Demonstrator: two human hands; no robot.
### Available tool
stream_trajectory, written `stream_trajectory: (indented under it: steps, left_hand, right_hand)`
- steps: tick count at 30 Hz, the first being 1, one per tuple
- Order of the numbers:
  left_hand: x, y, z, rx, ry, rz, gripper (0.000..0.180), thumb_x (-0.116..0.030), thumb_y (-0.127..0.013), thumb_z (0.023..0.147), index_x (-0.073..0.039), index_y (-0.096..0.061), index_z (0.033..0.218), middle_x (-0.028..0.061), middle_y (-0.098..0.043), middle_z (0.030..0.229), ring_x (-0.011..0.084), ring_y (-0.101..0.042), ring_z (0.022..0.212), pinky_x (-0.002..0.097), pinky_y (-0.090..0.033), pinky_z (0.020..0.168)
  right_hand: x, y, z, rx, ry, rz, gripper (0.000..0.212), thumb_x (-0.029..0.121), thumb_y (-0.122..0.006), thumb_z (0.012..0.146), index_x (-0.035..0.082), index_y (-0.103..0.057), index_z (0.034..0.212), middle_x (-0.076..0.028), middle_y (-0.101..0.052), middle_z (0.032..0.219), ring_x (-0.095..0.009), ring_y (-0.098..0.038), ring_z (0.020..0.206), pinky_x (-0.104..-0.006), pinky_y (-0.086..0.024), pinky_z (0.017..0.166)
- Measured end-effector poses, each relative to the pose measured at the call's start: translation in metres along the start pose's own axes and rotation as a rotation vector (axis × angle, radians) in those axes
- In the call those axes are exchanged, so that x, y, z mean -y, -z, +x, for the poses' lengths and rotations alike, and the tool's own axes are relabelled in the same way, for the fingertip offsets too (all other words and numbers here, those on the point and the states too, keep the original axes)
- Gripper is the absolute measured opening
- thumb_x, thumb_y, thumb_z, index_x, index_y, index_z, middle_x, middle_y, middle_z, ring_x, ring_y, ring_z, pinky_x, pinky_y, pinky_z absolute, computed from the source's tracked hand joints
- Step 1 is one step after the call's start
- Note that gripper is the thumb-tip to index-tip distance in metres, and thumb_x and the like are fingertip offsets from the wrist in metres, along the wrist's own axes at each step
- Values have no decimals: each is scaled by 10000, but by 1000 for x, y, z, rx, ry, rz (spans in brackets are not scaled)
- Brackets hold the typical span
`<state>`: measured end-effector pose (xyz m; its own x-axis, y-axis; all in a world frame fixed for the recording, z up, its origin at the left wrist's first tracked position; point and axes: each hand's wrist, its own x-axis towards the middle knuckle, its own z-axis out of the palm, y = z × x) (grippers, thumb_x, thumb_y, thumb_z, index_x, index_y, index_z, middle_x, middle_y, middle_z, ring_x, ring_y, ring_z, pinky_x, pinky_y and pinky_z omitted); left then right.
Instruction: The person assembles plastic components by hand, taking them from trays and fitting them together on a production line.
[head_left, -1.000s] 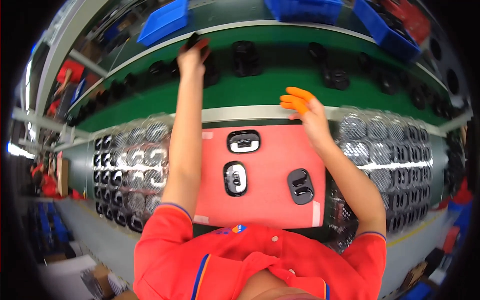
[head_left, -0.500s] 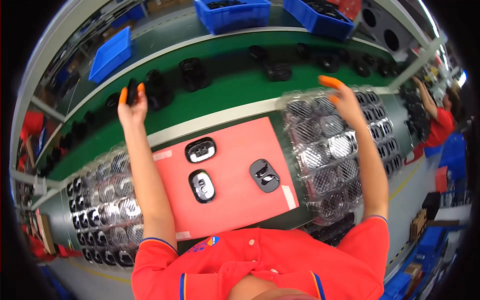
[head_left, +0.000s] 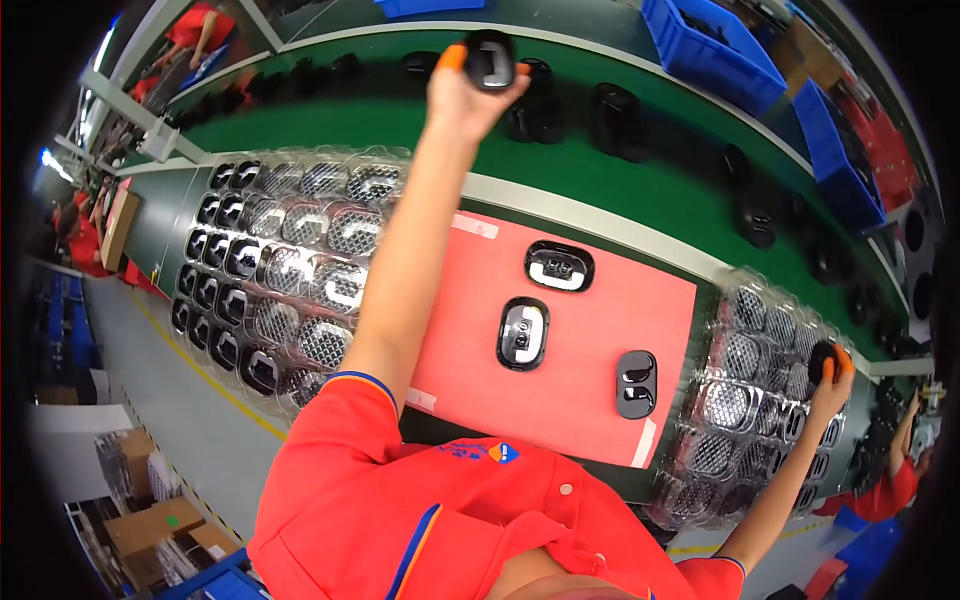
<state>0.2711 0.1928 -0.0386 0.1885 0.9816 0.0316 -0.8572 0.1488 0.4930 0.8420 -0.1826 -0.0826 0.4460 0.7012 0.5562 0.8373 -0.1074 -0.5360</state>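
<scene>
My left hand (head_left: pixel 470 85), with orange fingertip covers, is stretched far out over the green conveyor belt (head_left: pixel 400 130) and grips a black oval plastic part (head_left: pixel 490 58). My right hand (head_left: pixel 830 375) reaches to the right over a clear blister tray (head_left: pixel 745 400) and holds a small black part (head_left: pixel 822 358). Between my arms lies a red mat (head_left: pixel 580 370) with three black oval parts on it: one (head_left: pixel 559 266) at the top, one (head_left: pixel 523 333) in the middle, one (head_left: pixel 637 383) at the right.
A clear blister tray (head_left: pixel 275 265) on the left holds several black parts. More black parts (head_left: pixel 620 120) ride on the belt. Blue bins (head_left: pixel 715 50) stand on the shelf behind it. Other workers in red (head_left: pixel 895 470) are at the far right and far left. Cardboard boxes (head_left: pixel 150 525) sit on the floor.
The view has swung. My left hand has lifted a black part off the belt and holds it higher. My right hand has moved to the right tray's far edge, gripping a small black part.
</scene>
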Motion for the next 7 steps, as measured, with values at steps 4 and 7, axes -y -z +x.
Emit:
stream_trajectory:
  steps: [4,7]
  left_hand:
    - [75,-40,-18,151,291,45,277,-260,-434,892,-52,-464,1073,176,-581,865,345,-595,768,506,-499,647]
    - [99,-64,-45,171,242,206,291,-246,-504,866,-85,-453,1103,178,-578,908,330,-598,781,531,-492,636]
  right_hand:
    - [107,-65,25,7,-351,616,375,192,-493,940,53,-430,1283,-137,-584,1154,-225,-615,956,-284,-496,700]
    - [197,-126,34,315,-453,869,446,251,-496,940,102,-353,1335,-134,-593,1149,-253,-640,912,-243,-490,564]
